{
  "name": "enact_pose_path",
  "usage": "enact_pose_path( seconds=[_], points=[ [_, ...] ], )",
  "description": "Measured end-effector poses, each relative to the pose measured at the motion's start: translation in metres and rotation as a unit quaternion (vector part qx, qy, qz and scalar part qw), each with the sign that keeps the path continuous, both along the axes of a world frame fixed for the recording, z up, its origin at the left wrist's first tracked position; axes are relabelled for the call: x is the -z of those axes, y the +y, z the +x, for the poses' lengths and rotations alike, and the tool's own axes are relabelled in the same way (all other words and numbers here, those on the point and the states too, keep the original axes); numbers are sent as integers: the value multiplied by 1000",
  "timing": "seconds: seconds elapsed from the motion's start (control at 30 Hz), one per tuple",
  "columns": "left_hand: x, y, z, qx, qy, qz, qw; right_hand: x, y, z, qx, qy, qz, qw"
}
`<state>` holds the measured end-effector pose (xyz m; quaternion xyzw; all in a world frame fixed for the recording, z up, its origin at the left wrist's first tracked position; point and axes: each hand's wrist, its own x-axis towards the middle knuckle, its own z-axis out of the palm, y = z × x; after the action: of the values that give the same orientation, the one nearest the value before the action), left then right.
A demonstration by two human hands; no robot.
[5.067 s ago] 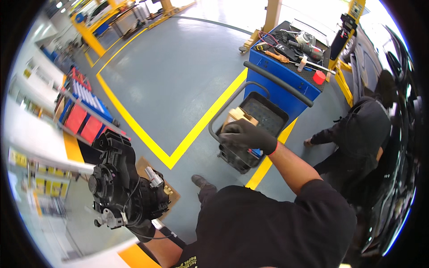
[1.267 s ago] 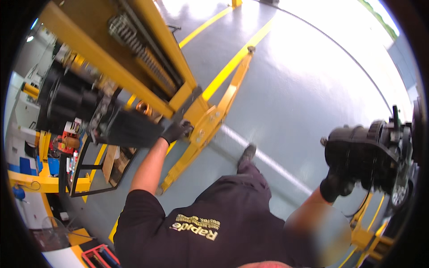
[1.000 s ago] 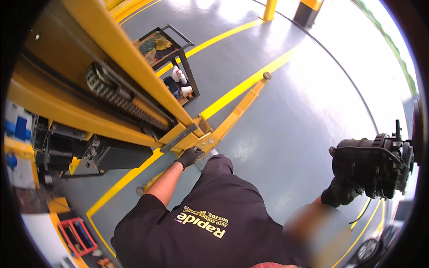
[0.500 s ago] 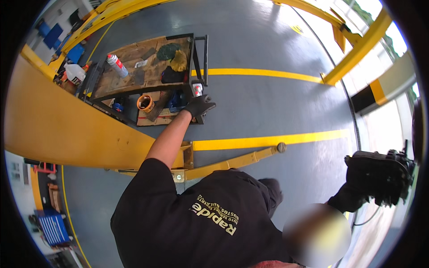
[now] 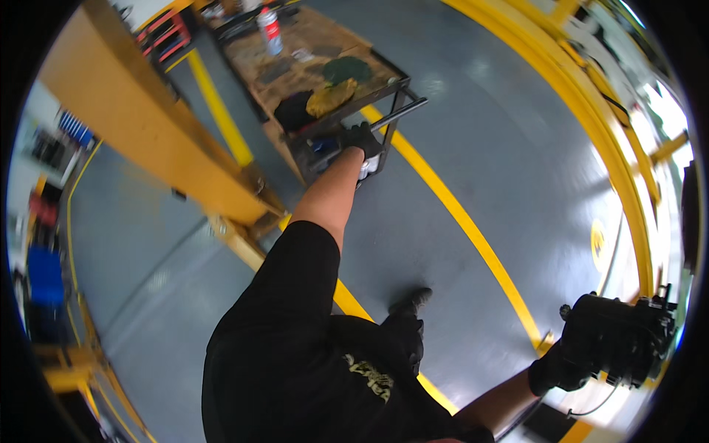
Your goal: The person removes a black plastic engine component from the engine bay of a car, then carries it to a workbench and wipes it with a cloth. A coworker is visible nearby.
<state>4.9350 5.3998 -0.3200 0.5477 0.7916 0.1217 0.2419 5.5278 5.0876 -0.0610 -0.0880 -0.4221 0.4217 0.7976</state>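
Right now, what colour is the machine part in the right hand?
Mostly black; the head view shows the part best.

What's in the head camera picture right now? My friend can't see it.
A person's gloved right hand holds a bulky black machine part, while the gloved left hand is at the handle of a brown-topped cart bearing rags and a can. A yellow post stands on the left.

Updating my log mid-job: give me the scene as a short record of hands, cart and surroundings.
Left hand: gloved, at the cart handle; exact grip unclear
Right hand: gloved, holds a black mechanical unit
Cart top: spray can; cloth-like dark green piece, yellow piece, black piece
Picture left: yellow post
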Motion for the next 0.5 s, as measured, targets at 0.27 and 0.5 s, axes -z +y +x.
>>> enact_pose_path(
  seconds=[0.27,0.5],
  points=[
    [-20,-37,47,-207,153,-24,966,30,361,46,-273,48,-8,961],
    [1,-46,64,-208,176,-32,962,8,488,-166,-486,8,-33,873]
  ],
)
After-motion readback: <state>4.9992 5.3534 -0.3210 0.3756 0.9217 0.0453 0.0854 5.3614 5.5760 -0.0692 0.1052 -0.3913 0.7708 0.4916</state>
